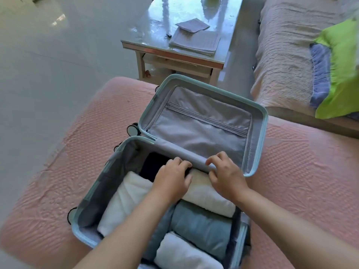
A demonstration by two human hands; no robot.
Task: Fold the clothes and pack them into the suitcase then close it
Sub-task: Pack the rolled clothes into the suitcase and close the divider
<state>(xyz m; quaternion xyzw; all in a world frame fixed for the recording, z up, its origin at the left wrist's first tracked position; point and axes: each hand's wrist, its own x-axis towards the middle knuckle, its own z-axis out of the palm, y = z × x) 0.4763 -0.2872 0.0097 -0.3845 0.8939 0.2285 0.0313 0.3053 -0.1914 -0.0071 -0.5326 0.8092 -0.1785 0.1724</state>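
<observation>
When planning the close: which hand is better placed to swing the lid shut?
Probably right. The right hand sits on the hinge strip beside the open lid; the left hand is over the packed clothes.

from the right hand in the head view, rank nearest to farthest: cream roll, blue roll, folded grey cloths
1. cream roll, just beneath the right hand
2. blue roll, next row toward the person
3. folded grey cloths, on the glass table past the suitcase

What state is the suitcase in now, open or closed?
Open. The suitcase lid is swung back, showing its grey zipped lining, and the rolled clothes in the base lie uncovered.
</observation>
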